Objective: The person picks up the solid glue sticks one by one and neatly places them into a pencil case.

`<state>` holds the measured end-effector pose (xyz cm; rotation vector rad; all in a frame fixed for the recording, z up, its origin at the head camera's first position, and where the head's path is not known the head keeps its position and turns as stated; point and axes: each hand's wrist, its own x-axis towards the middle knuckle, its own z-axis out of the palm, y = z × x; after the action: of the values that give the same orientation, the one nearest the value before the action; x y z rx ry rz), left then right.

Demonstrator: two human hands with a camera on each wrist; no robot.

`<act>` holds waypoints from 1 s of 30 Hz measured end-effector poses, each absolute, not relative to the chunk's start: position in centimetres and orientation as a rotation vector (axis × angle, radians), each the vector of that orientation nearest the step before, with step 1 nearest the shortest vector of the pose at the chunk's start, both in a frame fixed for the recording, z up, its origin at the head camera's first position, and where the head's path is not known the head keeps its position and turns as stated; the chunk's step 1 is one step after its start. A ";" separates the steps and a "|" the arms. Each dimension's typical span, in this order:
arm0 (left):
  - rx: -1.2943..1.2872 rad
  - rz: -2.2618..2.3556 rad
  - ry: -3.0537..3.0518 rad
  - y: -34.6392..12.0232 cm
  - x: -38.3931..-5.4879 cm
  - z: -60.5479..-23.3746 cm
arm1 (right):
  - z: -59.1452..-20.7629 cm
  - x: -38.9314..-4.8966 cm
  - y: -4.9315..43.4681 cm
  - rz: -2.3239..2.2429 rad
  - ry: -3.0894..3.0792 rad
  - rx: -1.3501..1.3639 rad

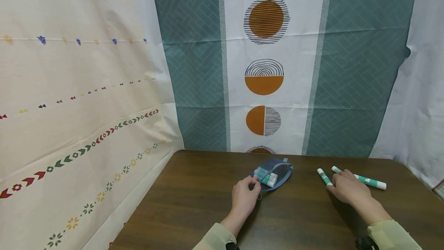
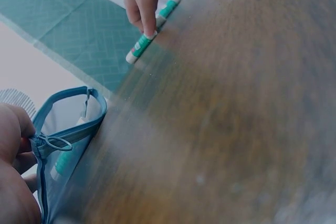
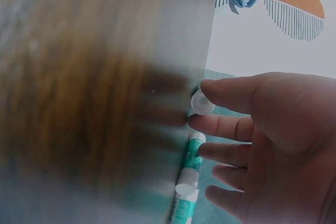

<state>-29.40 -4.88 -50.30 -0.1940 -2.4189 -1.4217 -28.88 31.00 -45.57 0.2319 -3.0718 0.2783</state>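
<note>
My left hand [image 1: 245, 196] pinches the near edge of a blue see-through zip pouch [image 1: 285, 180] beside its zipper pull. The pouch's mouth gapes, and green-and-white glue sticks [image 1: 266, 177] lie inside. Over to the right, my right hand [image 1: 348, 187] reaches down over loose glue sticks. Its thumb and index finger pinch the near end of the leftmost glue stick [image 1: 323, 176], whose round white end [image 3: 202, 102] faces the right wrist camera. The other fingers hang spread beside a second glue stick [image 3: 193, 153]. A third glue stick [image 1: 372, 182] lies just right of that hand.
The dark wooden table [image 1: 194, 203] carries everything. A green and white curtain [image 1: 197, 88] with orange circles hangs along its back edge. Pale patterned cloth [image 1: 86, 107] hangs on the left, and white cloth [image 1: 409, 119] on the right.
</note>
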 end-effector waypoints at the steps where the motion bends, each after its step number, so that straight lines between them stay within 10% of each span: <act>1: -0.201 -1.418 -2.415 -4.9 -29.4 -50.3 | -45.6 -28.9 31.0 0.281 -3.069 0.233; 30: -0.190 -1.414 -2.410 -4.7 -29.3 -50.3 | -45.9 -29.1 31.1 0.381 -2.944 0.235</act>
<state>-29.29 -4.70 -50.32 -0.1895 -2.4100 -1.4143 -29.09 31.12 -45.92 0.2350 -2.9444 0.3810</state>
